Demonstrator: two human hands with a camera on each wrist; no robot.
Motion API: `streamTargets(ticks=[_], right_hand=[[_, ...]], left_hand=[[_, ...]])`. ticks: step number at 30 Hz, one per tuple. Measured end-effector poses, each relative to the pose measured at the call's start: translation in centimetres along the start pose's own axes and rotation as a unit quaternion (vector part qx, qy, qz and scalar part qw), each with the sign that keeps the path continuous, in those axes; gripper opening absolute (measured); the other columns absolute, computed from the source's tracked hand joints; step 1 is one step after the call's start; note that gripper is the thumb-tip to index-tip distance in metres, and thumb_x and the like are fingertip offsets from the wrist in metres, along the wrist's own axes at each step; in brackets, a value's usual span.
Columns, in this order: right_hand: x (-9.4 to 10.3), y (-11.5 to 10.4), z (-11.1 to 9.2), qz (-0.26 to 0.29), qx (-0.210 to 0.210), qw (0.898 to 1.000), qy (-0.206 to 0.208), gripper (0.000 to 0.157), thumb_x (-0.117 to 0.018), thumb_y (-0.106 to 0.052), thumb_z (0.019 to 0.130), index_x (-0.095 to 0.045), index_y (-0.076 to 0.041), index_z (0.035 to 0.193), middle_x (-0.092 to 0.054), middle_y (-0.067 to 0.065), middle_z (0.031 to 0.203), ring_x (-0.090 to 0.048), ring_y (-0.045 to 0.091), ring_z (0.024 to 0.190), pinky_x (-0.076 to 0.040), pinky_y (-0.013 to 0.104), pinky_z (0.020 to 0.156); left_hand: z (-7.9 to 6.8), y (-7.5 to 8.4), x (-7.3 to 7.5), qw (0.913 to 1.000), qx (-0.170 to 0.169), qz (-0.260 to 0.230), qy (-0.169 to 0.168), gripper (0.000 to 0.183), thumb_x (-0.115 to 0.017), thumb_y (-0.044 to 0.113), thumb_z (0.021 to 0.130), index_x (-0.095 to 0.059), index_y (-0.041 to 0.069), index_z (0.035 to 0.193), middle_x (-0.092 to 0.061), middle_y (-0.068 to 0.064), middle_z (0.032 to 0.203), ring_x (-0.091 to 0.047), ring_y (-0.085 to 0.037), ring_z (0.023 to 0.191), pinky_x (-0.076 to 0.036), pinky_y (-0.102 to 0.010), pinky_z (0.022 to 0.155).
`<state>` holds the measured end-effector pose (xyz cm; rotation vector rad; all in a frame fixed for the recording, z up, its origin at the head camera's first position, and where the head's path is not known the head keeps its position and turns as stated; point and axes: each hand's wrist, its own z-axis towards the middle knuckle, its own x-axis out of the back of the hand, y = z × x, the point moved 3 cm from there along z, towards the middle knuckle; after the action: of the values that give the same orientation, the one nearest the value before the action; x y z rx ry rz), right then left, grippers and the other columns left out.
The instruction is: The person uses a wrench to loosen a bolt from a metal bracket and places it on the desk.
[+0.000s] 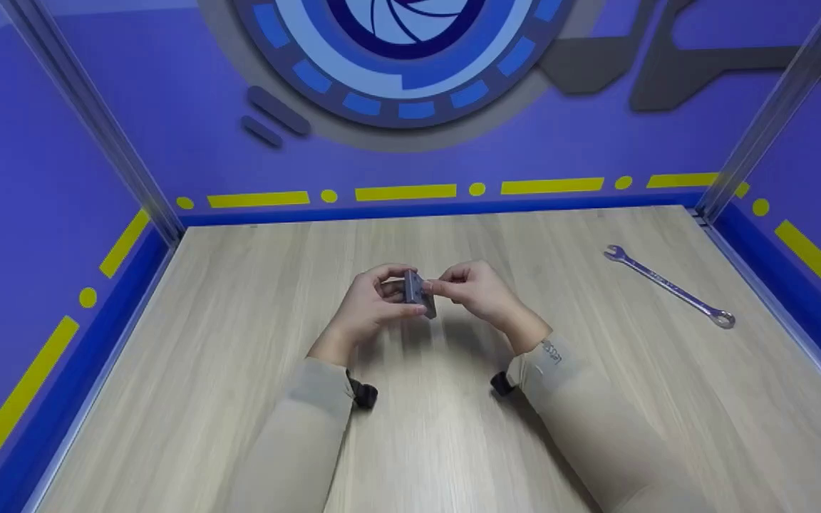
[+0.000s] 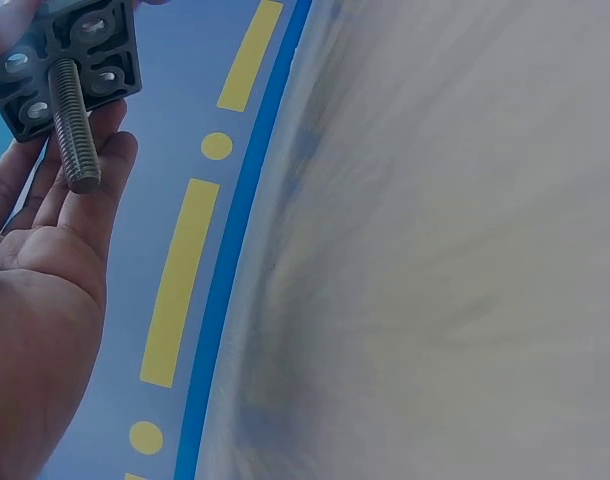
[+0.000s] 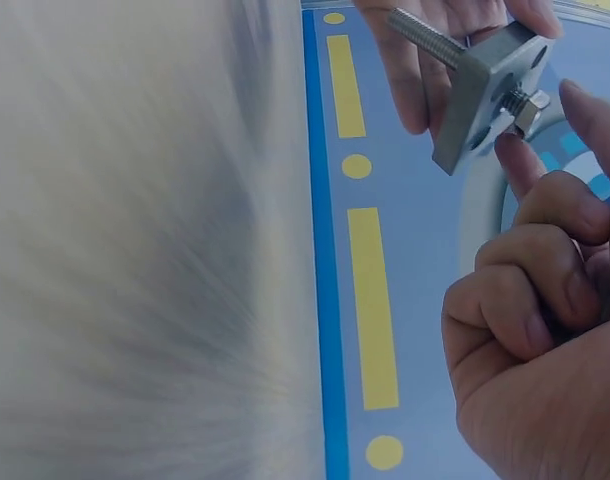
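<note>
In the head view my left hand (image 1: 371, 306) grips a grey square plate (image 1: 414, 291) by its edges, above the table. The left wrist view shows recessed corner holes in the plate (image 2: 110, 50) and a long threaded bolt (image 2: 75, 130) sticking out of its middle. My right hand (image 1: 478, 292) is at the plate's other face. In the right wrist view, its thumb and forefinger stand around the bolt's hex head (image 3: 531, 113), with a slim gap on the thumb side. The other fingers (image 3: 510, 310) are curled in. Some thread shows between head and plate.
A combination wrench (image 1: 669, 286) lies at the right on the wooden table (image 1: 239, 299). Blue panels with yellow marks (image 1: 405, 192) close off the back and both sides. Metal posts (image 1: 97, 114) stand at the back corners.
</note>
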<state>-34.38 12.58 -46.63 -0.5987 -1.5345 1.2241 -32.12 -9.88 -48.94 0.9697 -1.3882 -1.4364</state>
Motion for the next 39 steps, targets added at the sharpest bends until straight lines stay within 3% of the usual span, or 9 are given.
streamTargets(ticks=[4, 9, 17, 24, 31, 34, 39], right_hand=[[-0.08, 0.04, -0.08, -0.015, -0.009, 1.0, 0.005, 0.037, -0.085, -0.039, 0.101, -0.088, -0.004, 0.094, -0.058, -0.009, 0.071, -0.049, 0.015, 0.07, -0.039, 0.025, 0.06], [-0.04, -0.03, -0.23, -0.007, -0.007, 1.0, -0.005, 0.028, -0.089, -0.036, 0.099, -0.09, -0.008, 0.102, -0.066, -0.007, 0.076, -0.051, 0.014, 0.073, -0.04, 0.025, 0.063], [0.06, -0.08, -0.16, -0.001, 0.027, 0.999, -0.023, 0.025, -0.088, -0.018, 0.095, -0.087, -0.003, 0.115, -0.05, -0.01, 0.066, -0.043, 0.009, 0.063, -0.032, 0.021, 0.055], [0.25, -0.4, -0.19, 0.001, 0.041, 0.998, -0.041, 0.031, -0.088, -0.013, 0.094, -0.085, -0.002, 0.123, -0.052, -0.011, 0.064, -0.042, 0.005, 0.058, -0.031, 0.02, 0.052], [0.36, -0.44, -0.02, -0.002, 0.057, 0.997, -0.051, 0.034, -0.086, -0.007, 0.092, -0.084, -0.001, 0.126, -0.049, -0.013, 0.062, -0.042, 0.004, 0.058, -0.031, 0.019, 0.053], [0.43, -0.35, 0.02, 0.0, 0.041, 0.998, -0.044, 0.035, -0.088, -0.013, 0.094, -0.084, -0.004, 0.127, -0.049, -0.012, 0.063, -0.041, 0.006, 0.059, -0.03, 0.02, 0.053], [0.46, -0.12, 0.0, -0.016, 0.006, 1.0, -0.017, 0.032, -0.088, -0.035, 0.099, -0.089, -0.008, 0.114, -0.064, -0.008, 0.076, -0.05, 0.011, 0.07, -0.04, 0.022, 0.06]], left_hand=[[0.01, 0.08, -0.24, 0.9999, -0.007, 0.007, -0.009, 0.071, -0.096, 0.001, 0.087, -0.066, 0.005, 0.151, -0.076, -0.02, 0.145, -0.078, -0.027, 0.133, -0.069, -0.03, 0.102], [-0.04, 0.24, -0.36, 0.9998, -0.008, 0.019, -0.007, 0.071, -0.097, 0.002, 0.086, -0.068, 0.006, 0.15, -0.075, -0.019, 0.146, -0.077, -0.027, 0.133, -0.068, -0.029, 0.102], [0.01, 0.0, -0.23, 0.9997, 0.0, 0.023, 0.0, 0.071, -0.098, 0.001, 0.085, -0.069, 0.007, 0.149, -0.074, -0.018, 0.148, -0.077, -0.026, 0.134, -0.067, -0.031, 0.107], [-0.02, 0.23, -0.29, 0.9998, -0.001, 0.018, 0.0, 0.071, -0.097, 0.0, 0.085, -0.068, 0.007, 0.15, -0.073, -0.018, 0.15, -0.076, -0.029, 0.136, -0.066, -0.033, 0.109], [0.14, 0.12, -0.23, 1.0, 0.005, -0.005, -0.003, 0.071, -0.096, -0.004, 0.085, -0.068, 0.004, 0.149, -0.075, -0.021, 0.147, -0.079, -0.026, 0.13, -0.068, -0.031, 0.103], [0.12, 0.11, -0.25, 1.0, 0.006, -0.003, -0.003, 0.071, -0.096, -0.004, 0.085, -0.068, 0.004, 0.149, -0.076, -0.021, 0.145, -0.079, -0.025, 0.129, -0.068, -0.03, 0.102], [0.07, 0.08, -0.36, 1.0, 0.006, 0.004, -0.005, 0.071, -0.097, -0.001, 0.085, -0.068, 0.005, 0.149, -0.077, -0.02, 0.143, -0.078, -0.027, 0.132, -0.068, -0.032, 0.105]])
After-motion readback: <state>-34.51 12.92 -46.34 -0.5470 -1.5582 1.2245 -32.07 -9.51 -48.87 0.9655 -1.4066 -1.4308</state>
